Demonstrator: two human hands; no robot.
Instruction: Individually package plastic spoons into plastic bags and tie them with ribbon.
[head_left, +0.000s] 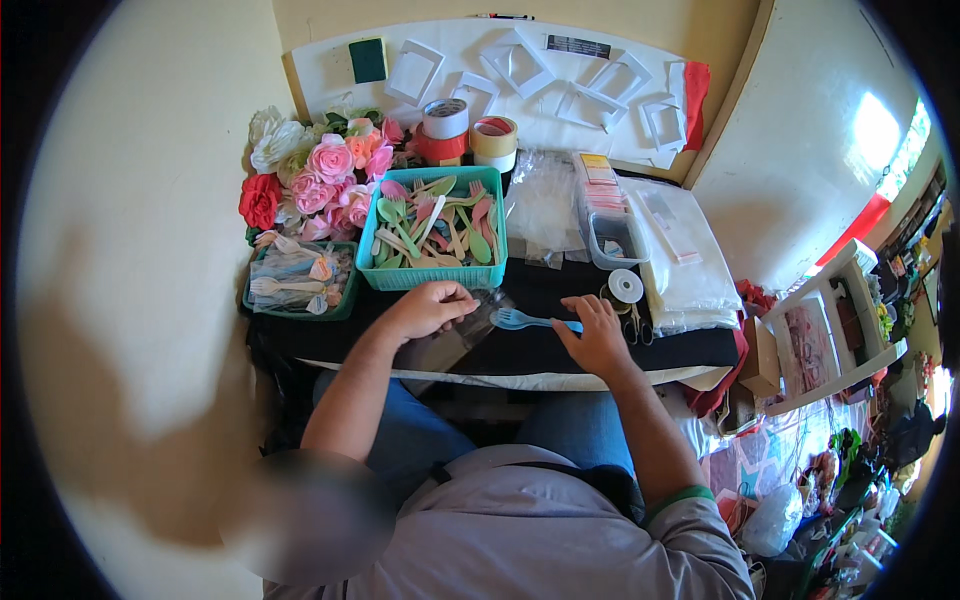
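- held left hand (pixel 430 309) fingers together by clear sleeve (pixel 438 347); couldn't tell if clamped.
- set right hand (pixel 598 337) fingers apart at blue fork (pixel 522 319), between both hands; couldn't confirm a grip.
- seemingly finished bagged cutlery (pixel 287 288) in small basket (pixel 350 290).
- seemingly left blue fork and loose cutlery (pixel 428 222) in teal basket (pixel 435 277) unbagged.
- found modest room between teal basket, scissors (pixel 645 332) and bench (pixel 540 381) edge.

The right hand (pixel 598 335) hides the handle end of the blue fork (pixel 515 319). The lower edge cuts off the grey shirt (pixel 540 520); beside it, a rounded shape (pixel 310 515) is too blurred to tell.
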